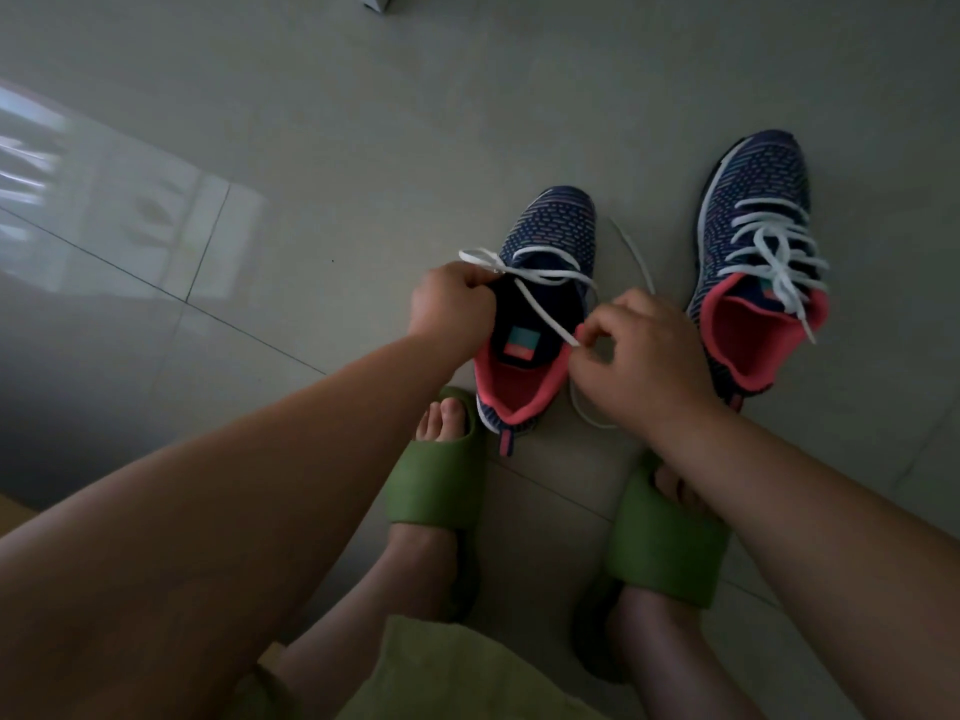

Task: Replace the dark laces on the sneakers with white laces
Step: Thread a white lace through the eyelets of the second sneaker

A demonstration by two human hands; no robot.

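1. The near sneaker (545, 283) stands on the tiled floor (363, 122), toe pointing away from the person, its pink-lined opening facing up, just beyond the person's feet.
2. A white lace (545, 275) runs through only its front eyelets; the rest of the tongue is bare and dark.
3. The left hand (452, 309) is curled at the sneaker's left edge, fingers pinching one part of the white lace, whose free end sticks out to the left past the knuckles.
4. The right hand (639, 356) hovers at the sneaker's right edge, thumb and forefinger pinching the tip of the other part of the lace, which runs diagonally across the tongue.
5. A loose stretch of white lace trails on the floor between the two sneakers and loops under the right hand.
6. The far sneaker (758, 262) stands to the right, well laced in white, with lace ends draped over its pink collar.
7. Two green slides (441, 485) on the person's feet rest on the floor nearest the camera.
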